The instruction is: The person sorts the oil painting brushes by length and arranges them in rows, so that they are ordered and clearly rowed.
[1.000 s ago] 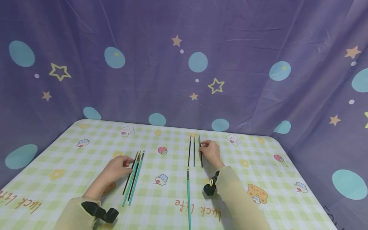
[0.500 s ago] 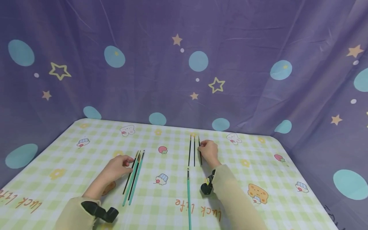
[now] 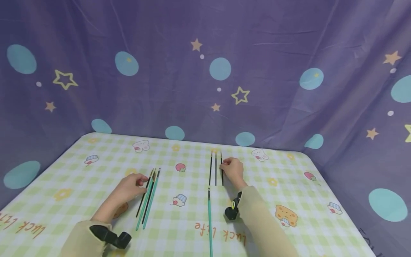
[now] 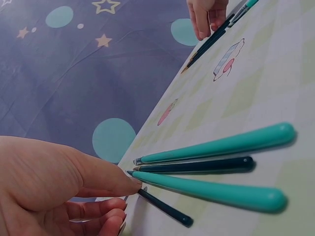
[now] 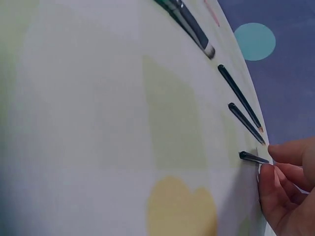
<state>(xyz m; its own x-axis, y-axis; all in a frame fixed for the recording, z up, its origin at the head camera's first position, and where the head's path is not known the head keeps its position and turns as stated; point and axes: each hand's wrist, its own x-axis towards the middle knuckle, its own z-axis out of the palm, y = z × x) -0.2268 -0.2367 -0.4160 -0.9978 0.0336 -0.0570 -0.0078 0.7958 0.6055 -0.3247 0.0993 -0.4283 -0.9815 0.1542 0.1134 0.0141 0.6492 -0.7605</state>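
My right hand (image 3: 234, 172) pinches a thin black paintbrush (image 3: 222, 179) between thumb and fingers, low over the table at the back right. Left of it, two similar black paintbrushes (image 3: 216, 173) lie side by side, tips pointing away. The right wrist view shows the pinched brush's handle end (image 5: 248, 156) emerging from the fingertips. My left hand (image 3: 129, 188) rests beside a loose group of black and teal paintbrushes, thumb and fingers apart. In the left wrist view its thumb overlaps a short-looking black paintbrush (image 4: 167, 209); the teal brushes (image 4: 216, 142) lie just beyond.
A single teal paintbrush (image 3: 210, 217) lies nearer me, in line with the black ones, its handle running past the lower frame edge. A checked cloth (image 3: 96, 185) covers the table. Behind stands a purple curtain (image 3: 167, 92) with stars and blue dots.
My right hand has shifted slightly left with its black brush, which now lies straighter and closer to the two beside it. The left hand stays in place.
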